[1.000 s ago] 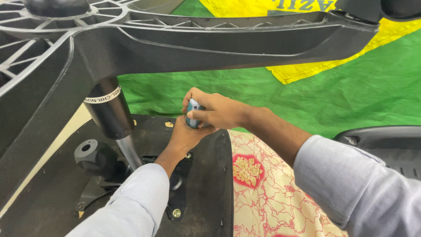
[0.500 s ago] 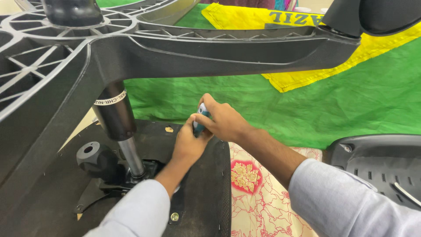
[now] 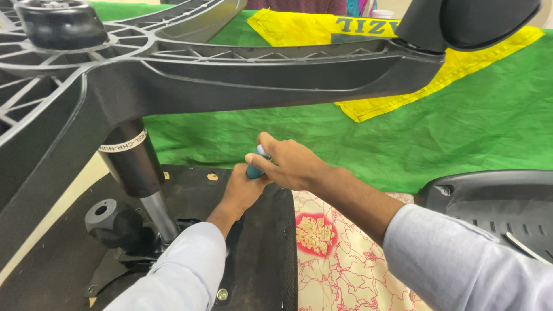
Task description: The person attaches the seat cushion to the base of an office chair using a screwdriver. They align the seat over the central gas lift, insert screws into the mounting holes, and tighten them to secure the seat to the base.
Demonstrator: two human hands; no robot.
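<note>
Teal-handled tool: gripped in right hand, fingers wrapped tight round the handle, upright at the far edge of the upturned black seat underside. Left hand: curled just beneath it, steadying the lower end. Advice: keep the tool square to the seat and turn without letting it tilt. Tool tip and any fastener hidden by both hands. Chair base with gas cylinder overhead, cropped at frame edges.

Tool: mostly hidden inside right hand; kind unclear. Left hand: fingertips hidden behind right hand. Chair base: cut by left and top edges. Backrest: cut at right edge.
</note>
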